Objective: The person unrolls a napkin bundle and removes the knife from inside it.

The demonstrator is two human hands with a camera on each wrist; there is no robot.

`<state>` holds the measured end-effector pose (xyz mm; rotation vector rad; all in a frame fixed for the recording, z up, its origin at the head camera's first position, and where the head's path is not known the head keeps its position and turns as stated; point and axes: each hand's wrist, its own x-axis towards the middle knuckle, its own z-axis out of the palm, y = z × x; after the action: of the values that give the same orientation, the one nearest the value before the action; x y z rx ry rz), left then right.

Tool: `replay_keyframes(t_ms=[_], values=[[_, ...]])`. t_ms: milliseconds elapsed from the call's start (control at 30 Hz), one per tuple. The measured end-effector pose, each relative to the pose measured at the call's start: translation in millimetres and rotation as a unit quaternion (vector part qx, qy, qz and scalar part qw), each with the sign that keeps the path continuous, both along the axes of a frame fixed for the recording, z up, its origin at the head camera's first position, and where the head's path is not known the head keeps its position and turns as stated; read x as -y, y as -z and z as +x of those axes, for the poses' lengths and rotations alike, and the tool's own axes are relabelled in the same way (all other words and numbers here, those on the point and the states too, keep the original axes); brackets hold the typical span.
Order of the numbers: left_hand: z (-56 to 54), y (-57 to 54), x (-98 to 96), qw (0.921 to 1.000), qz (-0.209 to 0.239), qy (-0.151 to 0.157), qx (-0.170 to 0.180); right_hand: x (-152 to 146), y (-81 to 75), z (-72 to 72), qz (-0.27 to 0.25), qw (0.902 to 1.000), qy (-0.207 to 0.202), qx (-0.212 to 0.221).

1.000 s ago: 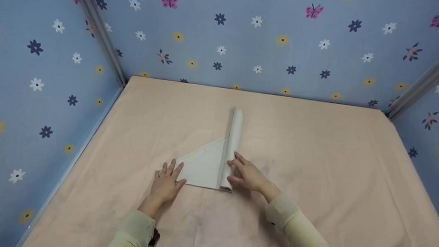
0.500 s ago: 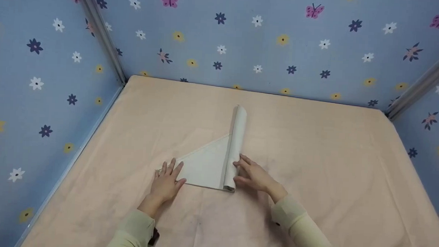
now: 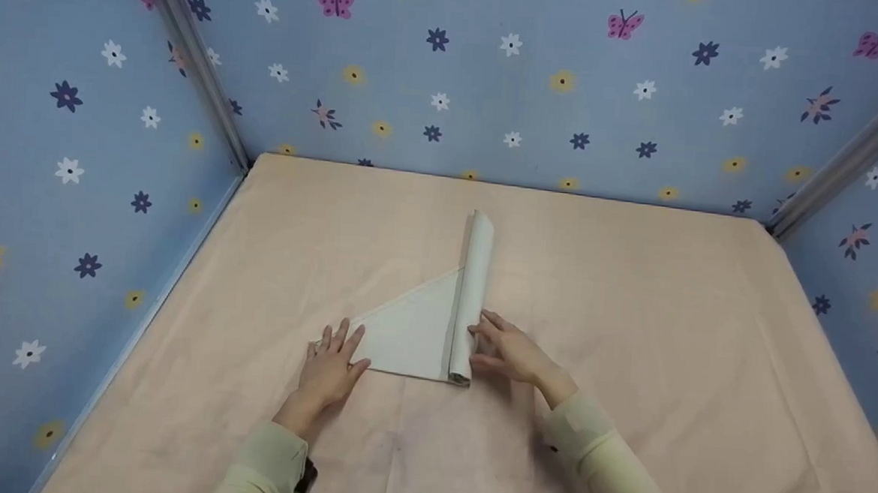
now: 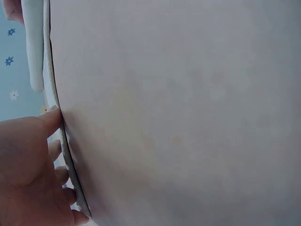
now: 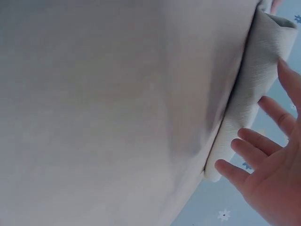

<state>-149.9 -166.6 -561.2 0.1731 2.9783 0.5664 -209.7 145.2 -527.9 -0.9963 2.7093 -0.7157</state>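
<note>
A pale, whitish-green folded cloth (image 3: 409,335) lies flat on the table, its right side rolled into a tube (image 3: 472,293) that points away from me. My left hand (image 3: 329,370) rests with spread fingers on the cloth's left corner. Against the right side of the roll, near its close end, the fingertips of my right hand (image 3: 516,353) touch lightly, fingers spread and slightly bent. In the right wrist view, the roll (image 5: 254,75) shows a folded end, and that hand's fingers stand along it without wrapping round. The left wrist view shows the cloth's edge (image 4: 59,101) under the left thumb and fingers.
A peach-coloured sheet (image 3: 631,302) with soft creases covers the table. Blue panels (image 3: 478,76) printed with flowers and butterflies close off the back and both sides. Grey metal posts (image 3: 200,69) stand at the back corners.
The roll and my right hand have shifted slightly to the right, and the flat part shows a little wider. My left hand has stayed on the corner.
</note>
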Motion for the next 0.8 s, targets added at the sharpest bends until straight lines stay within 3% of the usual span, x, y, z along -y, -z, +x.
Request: replay_keyframes(t_ms=[233,533,800], values=[[-0.5,1.6,1.4,0.9999,-0.011,-0.004,0.008,13.4,-8.2,4.6,0.001,0.9993,0.038,-0.003],[-0.1,0.4,0.7,0.9998,-0.008,-0.009,0.017,32.1,-7.0,4.7,0.002,0.9966,0.083,-0.003],[0.4,-1.5,-0.3,0.9999,-0.010,-0.006,0.011,49.3,-5.5,5.3,-0.006,0.9936,0.108,0.033]])
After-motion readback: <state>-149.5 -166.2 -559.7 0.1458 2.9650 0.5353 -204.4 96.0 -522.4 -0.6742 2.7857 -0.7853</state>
